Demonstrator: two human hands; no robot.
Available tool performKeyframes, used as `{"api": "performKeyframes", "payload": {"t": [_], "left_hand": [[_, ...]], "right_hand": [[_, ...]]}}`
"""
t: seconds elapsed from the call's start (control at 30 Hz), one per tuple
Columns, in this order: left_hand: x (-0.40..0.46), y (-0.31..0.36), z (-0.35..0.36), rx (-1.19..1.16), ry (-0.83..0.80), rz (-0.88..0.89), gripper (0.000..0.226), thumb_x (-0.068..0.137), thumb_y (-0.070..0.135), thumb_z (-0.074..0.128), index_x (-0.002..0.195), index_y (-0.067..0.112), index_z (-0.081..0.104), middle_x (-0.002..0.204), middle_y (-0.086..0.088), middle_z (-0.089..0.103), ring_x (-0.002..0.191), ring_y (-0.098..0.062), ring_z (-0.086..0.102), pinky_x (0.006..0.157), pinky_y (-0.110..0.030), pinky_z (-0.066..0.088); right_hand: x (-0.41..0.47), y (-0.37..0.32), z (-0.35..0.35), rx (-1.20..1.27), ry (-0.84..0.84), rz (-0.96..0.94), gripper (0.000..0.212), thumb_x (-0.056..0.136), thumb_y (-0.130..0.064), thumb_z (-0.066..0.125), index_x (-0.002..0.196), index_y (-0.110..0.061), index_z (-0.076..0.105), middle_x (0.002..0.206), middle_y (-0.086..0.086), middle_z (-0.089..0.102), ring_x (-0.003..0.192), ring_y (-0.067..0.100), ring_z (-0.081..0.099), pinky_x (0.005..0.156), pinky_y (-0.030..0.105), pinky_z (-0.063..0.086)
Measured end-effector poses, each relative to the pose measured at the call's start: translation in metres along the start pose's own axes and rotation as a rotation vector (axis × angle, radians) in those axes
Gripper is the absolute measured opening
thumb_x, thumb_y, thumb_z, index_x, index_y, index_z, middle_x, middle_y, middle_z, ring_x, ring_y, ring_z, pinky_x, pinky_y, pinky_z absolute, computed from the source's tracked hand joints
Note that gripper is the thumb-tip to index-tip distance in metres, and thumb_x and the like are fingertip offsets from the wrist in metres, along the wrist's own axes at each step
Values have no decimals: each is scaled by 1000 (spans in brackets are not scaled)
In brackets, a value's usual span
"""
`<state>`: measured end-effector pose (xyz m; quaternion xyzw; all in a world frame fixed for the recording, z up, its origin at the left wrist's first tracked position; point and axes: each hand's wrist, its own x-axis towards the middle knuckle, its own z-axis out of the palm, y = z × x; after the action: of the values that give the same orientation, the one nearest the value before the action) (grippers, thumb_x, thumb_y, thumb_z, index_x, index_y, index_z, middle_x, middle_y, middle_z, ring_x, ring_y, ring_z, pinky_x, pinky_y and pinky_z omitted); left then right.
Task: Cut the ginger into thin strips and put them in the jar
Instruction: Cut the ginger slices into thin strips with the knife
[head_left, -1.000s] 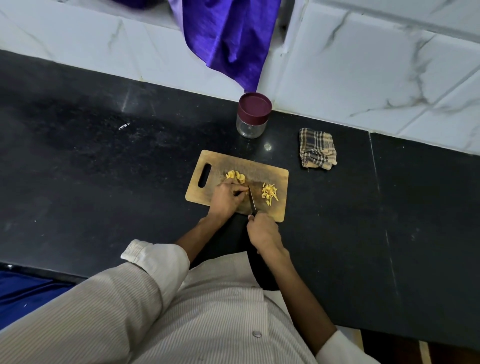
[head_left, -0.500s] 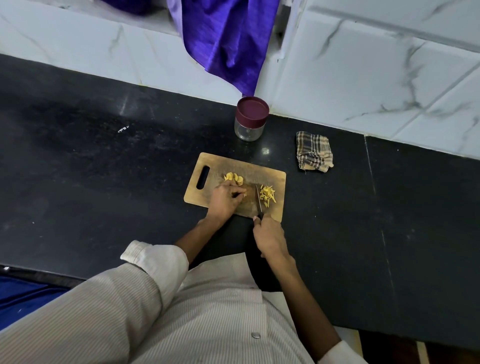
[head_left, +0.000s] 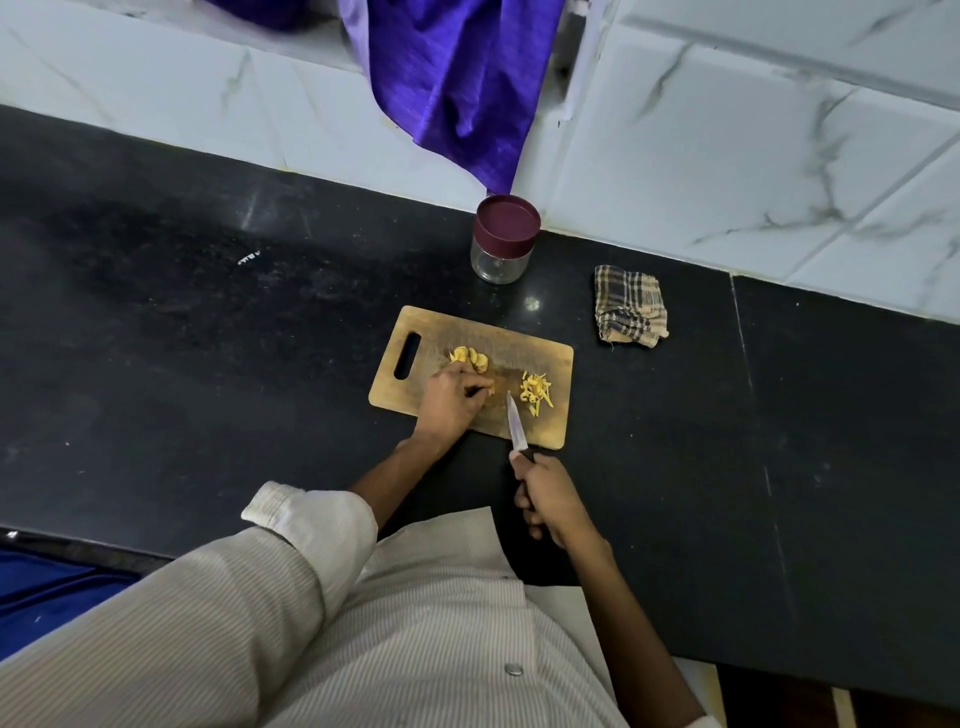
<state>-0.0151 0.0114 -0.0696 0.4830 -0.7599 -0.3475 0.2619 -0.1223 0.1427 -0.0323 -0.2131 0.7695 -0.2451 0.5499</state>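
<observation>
Black stone desk (head_left: 208, 332) under white tile; right hand (head_left: 550, 501) wraps the knife (head_left: 515, 423) handle, blade tip on the cutting board (head_left: 556, 358); left hand (head_left: 449, 400), fingers curled, pins ginger slices (head_left: 470, 358); slicing is underway, judging by one pile of strips (head_left: 537, 395); next cut needs fingertips tucked; one lidded jar (head_left: 503, 239) waits beyond.

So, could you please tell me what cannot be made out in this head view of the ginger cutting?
- Any ginger under the left hand: its curled fingers cover it.
- Knife handle: the right hand wraps it; only the blade shows.
- Jar contents: too small and dim behind the glass; the lid is on.
- Purple cloth: cut off by the top edge.
</observation>
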Motion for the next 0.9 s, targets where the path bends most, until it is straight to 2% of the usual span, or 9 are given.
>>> {"api": "performKeyframes", "payload": {"t": [0.1, 0.23, 0.33, 0.47, 0.6, 0.7, 0.9], "left_hand": [[0, 1, 0, 11, -8, -1, 20, 85, 8, 68, 105, 8, 73, 104, -8, 64, 92, -18, 59, 83, -21, 44], [0, 0, 0, 8, -14, 1, 20, 85, 8, 68, 104, 8, 73, 103, -8, 63, 92, -18, 59, 84, -25, 46], [0, 0, -1, 12, -12, 1, 20, 85, 8, 68, 105, 8, 73, 103, -7, 63, 91, -15, 58, 83, -19, 43], [-1, 1, 0, 13, 1, 5, 19, 84, 8, 69, 102, 8, 74, 102, -8, 65, 91, -17, 61, 84, -22, 46], [-1, 3, -1, 17, -10, -10, 19, 85, 10, 68, 104, 9, 74, 105, -7, 64, 91, -16, 60, 85, -23, 46], [0, 1, -1, 23, -7, -19, 19, 86, 11, 68, 104, 10, 73, 105, -6, 63, 90, -14, 59, 84, -19, 44], [-1, 0, 0, 27, -19, -22, 20, 86, 10, 68, 105, 11, 73, 104, -5, 63, 91, -14, 59, 86, -22, 46]], "right_hand": [[-5, 10, -10, 147, -138, 29, 35, 104, -44, 41, 82, -16, 45, 54, -2, 38, 37, 9, 26, 37, 19, 23], [-10, 18, -20, 186, -255, 47, 41, 102, -49, 43, 74, -20, 44, 54, -3, 36, 37, 9, 22, 35, 18, 19], [-10, 12, -19, 93, -181, 11, 36, 103, -45, 43, 81, -17, 45, 55, -3, 40, 37, 9, 27, 35, 19, 24], [-4, 0, -13, -108, -35, -38, 33, 104, -42, 42, 88, -14, 48, 61, 1, 46, 39, 10, 38, 37, 22, 32], [4, -8, -13, -407, 123, -53, 34, 104, -43, 40, 107, -13, 56, 87, 10, 58, 61, 20, 54, 40, 26, 41], [6, -11, -14, -433, 164, -68, 35, 104, -44, 40, 112, -13, 54, 96, 13, 61, 69, 24, 58, 39, 25, 43], [5, -12, -11, -396, 137, -86, 36, 104, -44, 40, 115, -12, 54, 93, 11, 59, 64, 21, 56, 37, 24, 42]]}}
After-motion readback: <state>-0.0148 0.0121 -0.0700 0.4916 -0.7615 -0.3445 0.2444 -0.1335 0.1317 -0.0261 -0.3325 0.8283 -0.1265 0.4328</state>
